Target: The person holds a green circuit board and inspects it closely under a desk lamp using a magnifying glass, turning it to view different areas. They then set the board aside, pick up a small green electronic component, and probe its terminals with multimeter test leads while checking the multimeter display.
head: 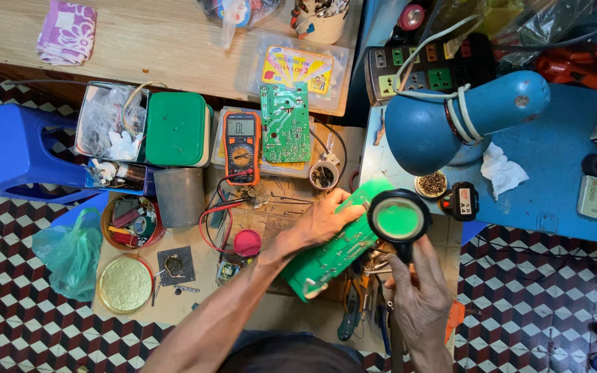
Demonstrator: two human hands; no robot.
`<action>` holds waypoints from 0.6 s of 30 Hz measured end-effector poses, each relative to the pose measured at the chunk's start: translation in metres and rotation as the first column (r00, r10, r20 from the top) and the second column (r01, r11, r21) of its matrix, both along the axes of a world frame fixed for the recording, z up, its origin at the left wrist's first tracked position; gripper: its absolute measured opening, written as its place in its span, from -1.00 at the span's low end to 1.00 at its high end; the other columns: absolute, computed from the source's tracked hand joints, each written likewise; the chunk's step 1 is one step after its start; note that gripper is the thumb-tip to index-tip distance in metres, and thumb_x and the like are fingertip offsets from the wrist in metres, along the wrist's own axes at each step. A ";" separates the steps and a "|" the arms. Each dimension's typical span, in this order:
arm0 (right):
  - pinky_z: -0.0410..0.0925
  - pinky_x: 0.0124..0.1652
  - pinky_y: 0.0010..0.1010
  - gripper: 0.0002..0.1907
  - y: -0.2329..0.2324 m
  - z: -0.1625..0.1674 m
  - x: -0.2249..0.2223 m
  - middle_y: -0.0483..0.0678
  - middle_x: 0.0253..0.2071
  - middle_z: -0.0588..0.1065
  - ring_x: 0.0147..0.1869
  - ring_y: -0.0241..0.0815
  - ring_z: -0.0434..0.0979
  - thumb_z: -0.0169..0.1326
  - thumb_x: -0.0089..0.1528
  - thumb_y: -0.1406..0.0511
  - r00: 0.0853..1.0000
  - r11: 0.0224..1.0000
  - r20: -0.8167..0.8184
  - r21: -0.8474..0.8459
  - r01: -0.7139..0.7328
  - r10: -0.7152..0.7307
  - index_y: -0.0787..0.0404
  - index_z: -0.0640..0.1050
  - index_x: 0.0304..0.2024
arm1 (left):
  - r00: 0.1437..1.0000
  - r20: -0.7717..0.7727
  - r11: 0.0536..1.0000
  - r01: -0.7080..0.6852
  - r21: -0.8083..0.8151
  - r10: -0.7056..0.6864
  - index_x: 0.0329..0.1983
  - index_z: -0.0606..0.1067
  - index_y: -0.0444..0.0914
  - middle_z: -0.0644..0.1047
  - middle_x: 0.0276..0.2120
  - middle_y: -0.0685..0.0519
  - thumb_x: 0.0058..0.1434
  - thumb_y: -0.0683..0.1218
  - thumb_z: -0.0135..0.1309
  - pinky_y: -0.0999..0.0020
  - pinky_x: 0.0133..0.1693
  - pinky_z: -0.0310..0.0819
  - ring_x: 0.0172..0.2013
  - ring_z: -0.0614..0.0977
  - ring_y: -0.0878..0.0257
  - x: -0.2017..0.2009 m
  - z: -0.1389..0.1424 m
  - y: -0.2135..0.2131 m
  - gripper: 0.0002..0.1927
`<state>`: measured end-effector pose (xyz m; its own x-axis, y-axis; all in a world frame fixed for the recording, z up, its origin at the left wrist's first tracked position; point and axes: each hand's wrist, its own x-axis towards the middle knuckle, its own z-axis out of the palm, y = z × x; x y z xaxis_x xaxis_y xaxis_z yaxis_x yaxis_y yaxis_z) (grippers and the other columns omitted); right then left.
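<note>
My left hand (319, 224) grips a long green circuit board (333, 255), held tilted above a low work table (271, 318). My right hand (419, 297) holds the black handle of a round magnifying glass (399, 217) over the board's upper end; the lens shows bright green. Both hands are lit by a blue desk lamp (450, 117) just above the lens.
A second green circuit board (285, 124) and an orange multimeter (241, 145) with red and black leads lie at the back. Boxes, tins and a green lid (175, 129) crowd the left. Pliers (350, 311) lie under the board. A blue stool (15, 152) stands left, a power strip (416, 69) right.
</note>
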<state>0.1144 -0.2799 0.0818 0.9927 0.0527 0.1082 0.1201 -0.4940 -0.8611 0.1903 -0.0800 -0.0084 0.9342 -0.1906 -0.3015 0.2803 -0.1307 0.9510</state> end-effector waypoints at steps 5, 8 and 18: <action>0.42 -0.51 -0.56 -0.56 -0.021 0.005 -0.005 0.03 -0.01 0.55 -0.44 -0.40 0.56 0.06 0.32 0.36 0.967 0.973 -0.146 -0.122 0.194 -0.211 0.20 0.47 0.28 | 0.761 -0.078 0.641 0.593 0.488 -0.644 -0.05 0.53 -0.18 0.61 -0.43 -0.13 0.30 0.18 0.04 0.09 -0.29 0.49 -0.36 0.69 -0.02 0.033 0.020 0.012 -0.62; 0.34 -0.58 -0.61 -0.61 -0.028 0.002 -0.009 -0.05 -0.31 0.51 -0.51 -0.46 0.45 0.05 0.35 0.31 0.927 0.969 -0.281 -0.066 0.239 -0.248 0.20 0.52 0.23 | 0.546 -0.092 0.427 0.740 0.520 -0.833 -0.15 0.56 -0.15 0.60 -0.43 -0.04 0.20 0.21 0.12 0.09 -0.31 0.48 -0.34 0.65 -0.01 0.044 0.030 0.010 -0.62; 0.03 -0.68 -0.60 -0.82 -0.014 -0.019 -0.019 -0.25 -0.63 0.32 -0.67 -0.50 0.15 0.12 0.29 0.29 0.730 0.885 -0.680 0.377 0.272 0.065 0.27 0.58 -0.13 | 0.454 -0.194 0.363 0.855 0.372 -0.870 -0.23 0.65 -0.13 0.66 -0.44 0.00 0.06 0.23 0.26 0.13 -0.31 0.52 -0.36 0.70 0.08 0.040 0.066 0.016 -0.60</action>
<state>0.0949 -0.2941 0.0625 0.8072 0.0610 -0.5871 -0.5863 -0.0331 -0.8094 0.2308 -0.0645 0.0578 0.3372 -0.7807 -0.5261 -0.2250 -0.6094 0.7602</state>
